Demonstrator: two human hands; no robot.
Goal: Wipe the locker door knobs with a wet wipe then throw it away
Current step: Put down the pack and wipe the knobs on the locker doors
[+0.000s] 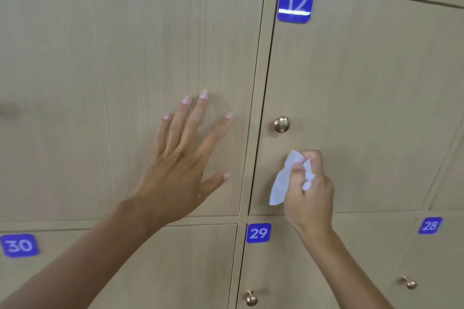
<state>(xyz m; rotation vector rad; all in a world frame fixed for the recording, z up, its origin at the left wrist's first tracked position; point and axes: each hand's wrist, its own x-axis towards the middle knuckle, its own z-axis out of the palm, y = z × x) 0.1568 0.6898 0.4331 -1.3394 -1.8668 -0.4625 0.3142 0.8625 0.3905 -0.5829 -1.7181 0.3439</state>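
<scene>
A round brass knob (281,124) sits on the left side of the locker door marked 12 (296,1). Just below it, my right hand (310,192) is closed around a crumpled white wet wipe (285,178), a short way under the knob and not touching it. My left hand (184,155) is spread flat with its fingers apart against the neighbouring door to the left. Two more brass knobs show lower down, one (251,298) on door 29 and one (408,283) on door 28.
Light wood locker doors fill the view. Blue number plates mark 29 (258,233), 28 (430,225) and 30 (19,245) in the row below. A vertical frame post (261,83) separates the two upper doors.
</scene>
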